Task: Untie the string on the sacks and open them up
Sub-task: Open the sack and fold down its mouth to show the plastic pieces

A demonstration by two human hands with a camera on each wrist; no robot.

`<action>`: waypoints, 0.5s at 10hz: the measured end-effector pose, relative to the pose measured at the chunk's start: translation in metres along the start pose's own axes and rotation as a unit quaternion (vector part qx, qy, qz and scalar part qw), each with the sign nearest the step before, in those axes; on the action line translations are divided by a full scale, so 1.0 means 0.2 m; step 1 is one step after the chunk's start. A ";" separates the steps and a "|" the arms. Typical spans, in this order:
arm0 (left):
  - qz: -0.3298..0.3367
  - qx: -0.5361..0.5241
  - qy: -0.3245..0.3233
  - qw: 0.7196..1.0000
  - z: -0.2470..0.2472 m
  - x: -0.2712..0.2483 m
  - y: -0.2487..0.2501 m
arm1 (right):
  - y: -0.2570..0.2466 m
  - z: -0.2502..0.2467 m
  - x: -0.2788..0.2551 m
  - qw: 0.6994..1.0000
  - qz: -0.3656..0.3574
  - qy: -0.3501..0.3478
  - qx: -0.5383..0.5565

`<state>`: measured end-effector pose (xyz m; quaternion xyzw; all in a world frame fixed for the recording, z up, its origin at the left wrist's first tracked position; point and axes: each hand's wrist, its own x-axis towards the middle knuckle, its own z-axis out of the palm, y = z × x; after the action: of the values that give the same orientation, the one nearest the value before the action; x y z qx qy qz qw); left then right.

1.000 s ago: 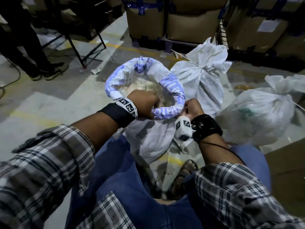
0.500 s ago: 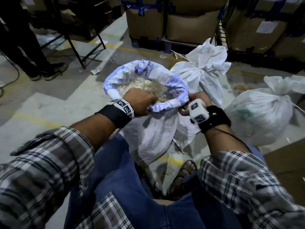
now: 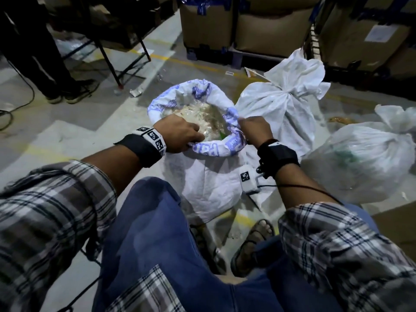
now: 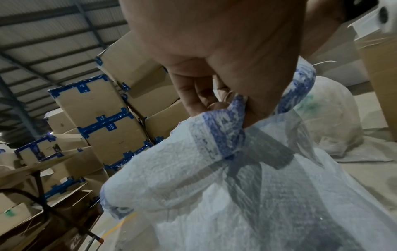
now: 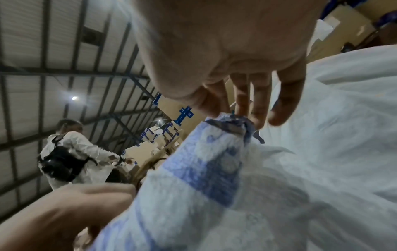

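Observation:
A white woven sack with blue print stands open on the floor between my knees, its rim rolled down and pale contents showing inside. My left hand grips the near left of the rolled rim, thumb and fingers pinching the fold. My right hand pinches the rim's right side with its fingertips. Two more white sacks stand tied shut: one just behind the right hand, another at far right.
Taped cardboard boxes are stacked on pallets behind the sacks. A person's dark legs and shoes stand at the far left beside a black metal stand. A cable lies on the concrete floor. My sandalled feet are under the sack.
Both hands have shifted along the rolled rim, the right one moving up and round to the sack's right side. The sack mouth now sits wider and rounder.

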<state>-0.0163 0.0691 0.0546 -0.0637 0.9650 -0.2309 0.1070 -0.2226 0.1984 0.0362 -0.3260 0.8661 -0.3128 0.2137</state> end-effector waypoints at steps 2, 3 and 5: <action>-0.013 -0.010 -0.010 1.000 -0.02 0.01 0.00 | 0.03 -0.06 0.08 0.983 0.097 -0.031 0.153; -0.070 -0.033 -0.017 0.997 0.01 -0.06 -0.09 | 0.09 -0.10 0.06 0.915 0.151 -0.052 0.370; -0.200 -0.067 -0.063 0.976 0.00 -0.12 -0.19 | 0.06 0.11 -0.16 0.866 0.209 -0.132 0.434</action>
<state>0.0091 0.0386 0.0758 -0.2767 0.9373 -0.1781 0.1152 -0.1929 0.2198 0.0180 -0.0498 0.6544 -0.5595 0.5062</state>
